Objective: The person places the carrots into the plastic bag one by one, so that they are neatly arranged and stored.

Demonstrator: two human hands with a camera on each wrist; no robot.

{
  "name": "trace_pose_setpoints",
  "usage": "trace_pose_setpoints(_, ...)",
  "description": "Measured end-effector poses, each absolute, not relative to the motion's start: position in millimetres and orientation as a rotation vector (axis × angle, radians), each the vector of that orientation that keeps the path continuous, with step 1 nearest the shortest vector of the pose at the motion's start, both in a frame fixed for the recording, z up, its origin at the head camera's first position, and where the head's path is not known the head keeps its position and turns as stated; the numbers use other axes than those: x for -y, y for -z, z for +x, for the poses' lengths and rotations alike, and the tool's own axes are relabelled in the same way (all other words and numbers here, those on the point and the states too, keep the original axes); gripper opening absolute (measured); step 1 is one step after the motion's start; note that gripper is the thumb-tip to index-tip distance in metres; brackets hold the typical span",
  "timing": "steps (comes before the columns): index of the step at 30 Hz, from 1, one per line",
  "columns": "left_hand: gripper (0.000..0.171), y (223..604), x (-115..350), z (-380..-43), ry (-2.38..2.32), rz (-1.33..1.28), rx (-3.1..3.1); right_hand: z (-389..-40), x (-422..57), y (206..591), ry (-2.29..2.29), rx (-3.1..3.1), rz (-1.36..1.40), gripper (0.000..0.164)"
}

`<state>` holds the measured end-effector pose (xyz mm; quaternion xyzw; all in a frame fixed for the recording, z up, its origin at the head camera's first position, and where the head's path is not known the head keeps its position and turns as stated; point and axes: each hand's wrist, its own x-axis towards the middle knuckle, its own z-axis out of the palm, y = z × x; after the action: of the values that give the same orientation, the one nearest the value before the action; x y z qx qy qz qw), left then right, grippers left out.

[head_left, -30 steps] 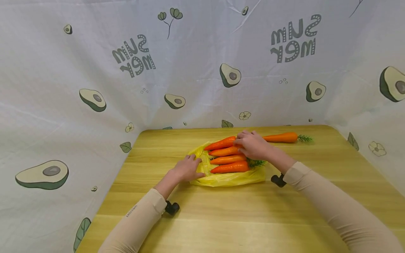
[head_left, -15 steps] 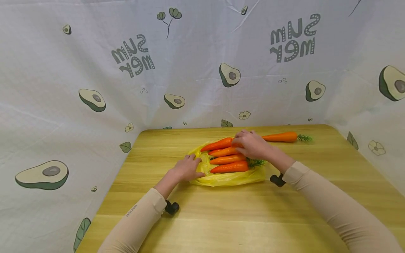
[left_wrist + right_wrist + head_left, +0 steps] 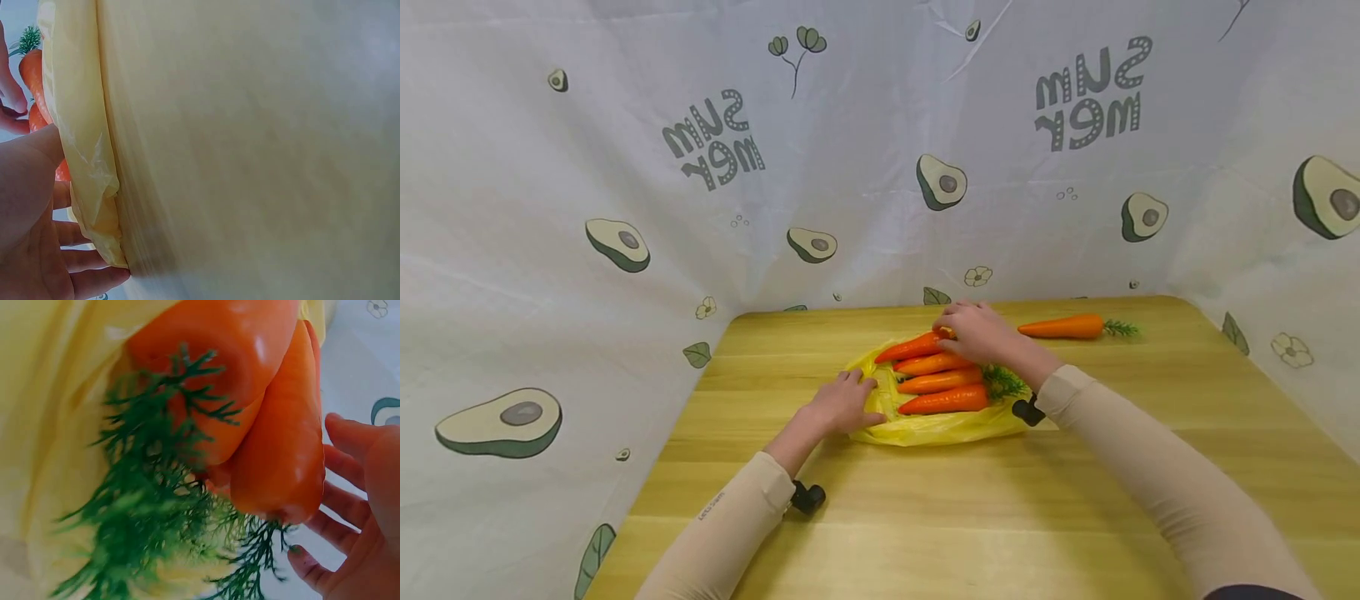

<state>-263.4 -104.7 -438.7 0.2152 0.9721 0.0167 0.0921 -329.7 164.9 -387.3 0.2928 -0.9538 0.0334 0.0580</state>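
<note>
Several orange carrots lie side by side in an opened yellow plastic bag (image 3: pixel 951 431), tips pointing left and green tops (image 3: pixel 1003 383) right. My left hand (image 3: pixel 838 405) rests at the bag's left edge, its fingers spread. In the left wrist view, its thumb and fingertips touch the thin yellow plastic (image 3: pixel 81 125). My right hand (image 3: pixel 981 336) is over the thick end of the farthest carrot (image 3: pixel 912 347). The right wrist view has its fingers spread, loosely extended beside that carrot (image 3: pixel 284 456); whether they touch it I cannot tell.
Another carrot (image 3: pixel 1063 327) lies by itself at the back right of the wooden table (image 3: pixel 910 533), outside the bag. A white cloth (image 3: pixel 865 100) with avocado prints hangs behind the table and along its sides.
The farthest carrot has shifted slightly left and nearer the others. My right hand has moved left, and its fingers have loosened from the carrot. My left hand stays at the bag's edge.
</note>
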Motion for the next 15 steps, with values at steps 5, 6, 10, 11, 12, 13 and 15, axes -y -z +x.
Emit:
trace_pose_setpoints(5, 0.072, 440, 105, -264, -0.034, 0.644, -2.888, -337, -159, 388, -0.063, 2.943, 0.866, 0.031)
trace_pose_setpoints(6, 0.072, 440, 105, -264, -0.033, 0.645, -2.889, -338, -159, 389, -0.057, 2.953, 0.86, 0.031)
trace_pose_setpoints(10, 0.072, 440, 105, -264, -0.036, 0.651, -2.89, -343, -157, 391, -0.058, 2.987, 0.839, 0.032)
trace_pose_setpoints(11, 0.072, 440, 105, -264, -0.036, 0.65, -2.889, -343, -156, 391, -0.066, 2.994, 0.833, 0.033)
trace_pose_setpoints(12, 0.072, 440, 105, -264, -0.039, 0.648, -2.89, -344, -156, 392, -0.072, 3.002, 0.828, 0.034)
trace_pose_setpoints(13, 0.072, 440, 106, -264, -0.039, 0.646, -2.89, -345, -156, 392, -0.079, 3.006, 0.828, 0.035)
trace_pose_setpoints(15, 0.071, 440, 106, -264, -0.039, 0.642, -2.891, -346, -155, 393, -0.089, 3.015, 0.827, 0.038)
